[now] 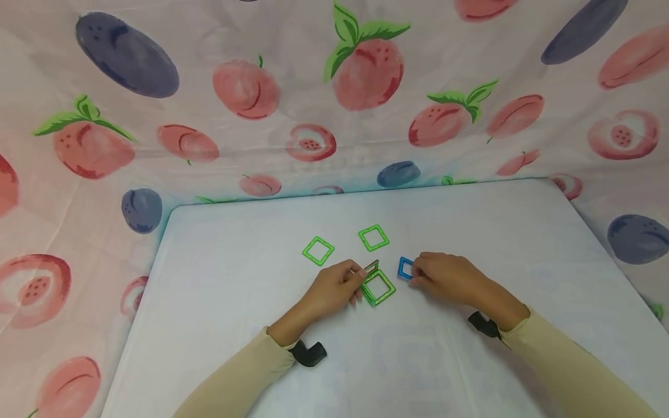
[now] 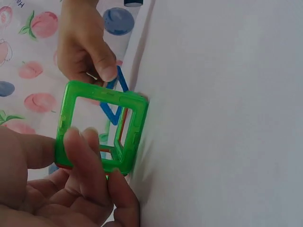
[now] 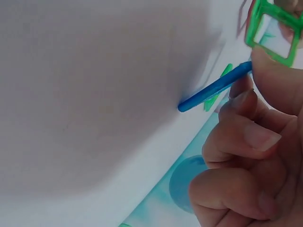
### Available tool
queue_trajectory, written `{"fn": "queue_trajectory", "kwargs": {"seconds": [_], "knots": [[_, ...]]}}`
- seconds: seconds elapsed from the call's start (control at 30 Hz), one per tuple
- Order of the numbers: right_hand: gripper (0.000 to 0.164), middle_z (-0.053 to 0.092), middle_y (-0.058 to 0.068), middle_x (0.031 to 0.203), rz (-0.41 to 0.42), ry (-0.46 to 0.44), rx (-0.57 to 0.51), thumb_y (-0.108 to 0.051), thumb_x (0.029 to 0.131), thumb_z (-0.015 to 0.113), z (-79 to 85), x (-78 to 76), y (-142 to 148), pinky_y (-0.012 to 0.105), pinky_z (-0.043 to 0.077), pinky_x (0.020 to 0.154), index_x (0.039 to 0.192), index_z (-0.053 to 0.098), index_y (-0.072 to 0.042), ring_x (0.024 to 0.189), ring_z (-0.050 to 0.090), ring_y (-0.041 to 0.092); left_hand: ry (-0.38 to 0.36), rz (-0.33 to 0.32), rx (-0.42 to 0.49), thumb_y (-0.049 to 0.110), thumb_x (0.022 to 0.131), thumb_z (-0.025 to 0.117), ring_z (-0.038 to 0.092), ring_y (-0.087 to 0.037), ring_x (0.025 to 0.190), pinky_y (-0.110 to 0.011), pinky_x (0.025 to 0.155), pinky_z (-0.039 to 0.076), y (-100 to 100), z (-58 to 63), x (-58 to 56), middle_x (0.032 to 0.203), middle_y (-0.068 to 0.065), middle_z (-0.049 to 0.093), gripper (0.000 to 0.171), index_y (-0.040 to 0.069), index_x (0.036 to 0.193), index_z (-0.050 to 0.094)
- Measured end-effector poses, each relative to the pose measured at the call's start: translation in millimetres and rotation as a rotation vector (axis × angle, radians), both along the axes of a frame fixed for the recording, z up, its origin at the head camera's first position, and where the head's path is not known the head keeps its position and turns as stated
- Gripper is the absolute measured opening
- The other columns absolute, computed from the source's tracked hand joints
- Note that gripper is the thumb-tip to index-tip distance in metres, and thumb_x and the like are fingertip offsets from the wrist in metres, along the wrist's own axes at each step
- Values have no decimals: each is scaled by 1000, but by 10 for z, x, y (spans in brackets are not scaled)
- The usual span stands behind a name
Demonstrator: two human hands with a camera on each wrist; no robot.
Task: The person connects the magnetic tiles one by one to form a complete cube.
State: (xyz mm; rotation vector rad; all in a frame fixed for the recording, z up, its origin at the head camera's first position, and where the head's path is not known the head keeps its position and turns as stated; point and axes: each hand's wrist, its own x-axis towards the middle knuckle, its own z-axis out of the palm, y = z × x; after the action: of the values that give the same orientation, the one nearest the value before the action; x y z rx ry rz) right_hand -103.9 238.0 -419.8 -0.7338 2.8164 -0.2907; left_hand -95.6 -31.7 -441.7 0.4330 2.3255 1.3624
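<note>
My left hand (image 1: 334,284) grips a small build of square magnetic tiles, at the middle of the table. A green tile frame (image 2: 66,113) faces the left wrist camera, with red-edged frames (image 2: 124,125) joined behind it. Thumb and fingers pinch its near side. Just right of the build, my right hand (image 1: 452,278) pinches a blue square tile (image 3: 215,87) by one side between thumb and fingers. In the head view the blue tile stands apart from the build, its right part hidden by the fingers.
Two loose green square tiles lie flat on the white table farther back, a left one (image 1: 310,244) and a right one (image 1: 368,229). A fruit-print cloth (image 1: 308,98) hangs behind the table's far edge. Dark mounts (image 1: 308,354) sit at both wrists.
</note>
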Motion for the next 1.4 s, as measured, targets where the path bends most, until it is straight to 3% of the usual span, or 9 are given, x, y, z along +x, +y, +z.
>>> {"fn": "queue_trajectory", "kwargs": {"seconds": [0.5,1.03,1.4], "knots": [[15,51,-12,78,6,13,-106,-32,94,57,83,-3,-185,23,40,60,89,61,-19,67,46,4,69,15,-33,41,98,45,53,-12,56,-25,54,39,37,-35,27,70,-2,65,29,19,105,63],[16,48,-11,72,-12,9,-92,-30,95,55,100,5,-384,23,39,55,85,62,-19,63,45,6,86,7,-39,41,98,44,51,-10,56,-25,53,39,38,-57,42,69,0,63,29,20,104,63],[17,51,-12,76,-8,-10,-122,-30,96,54,59,18,-401,23,40,59,89,64,-18,66,46,5,114,13,-57,40,99,43,50,-9,56,-25,52,38,26,-61,48,66,4,59,31,20,98,66]]}}
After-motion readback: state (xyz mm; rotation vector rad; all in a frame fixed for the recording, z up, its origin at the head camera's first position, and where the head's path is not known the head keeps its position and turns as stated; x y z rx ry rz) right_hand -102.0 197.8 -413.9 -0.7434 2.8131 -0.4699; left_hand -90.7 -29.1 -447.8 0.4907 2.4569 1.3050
